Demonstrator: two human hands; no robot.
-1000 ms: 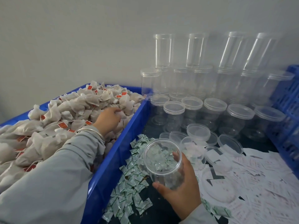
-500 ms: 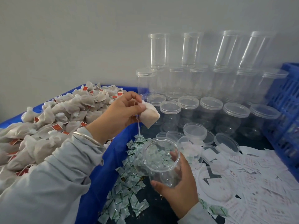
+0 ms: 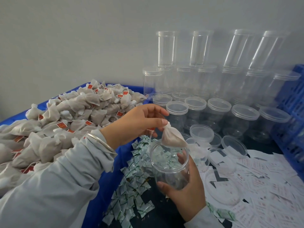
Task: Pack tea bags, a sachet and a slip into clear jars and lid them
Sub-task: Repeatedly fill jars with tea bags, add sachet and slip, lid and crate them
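Left hand (image 3: 136,124) pinches tea bag (image 3: 172,139) above jar (image 3: 169,165) rim; right hand (image 3: 187,191) grips jar.

Dark bench (image 3: 158,213). Directly on it: blue tub (image 3: 105,181) at left, heaped with tea bags; green-white sachets (image 3: 131,191) scattered beside the tub; white slips (image 3: 256,191) spread at right; loose clear lids (image 3: 233,145) mid-bench; lidded clear jars (image 3: 218,112) stacked in rows against the wall; blue crate (image 3: 294,112) at far right.
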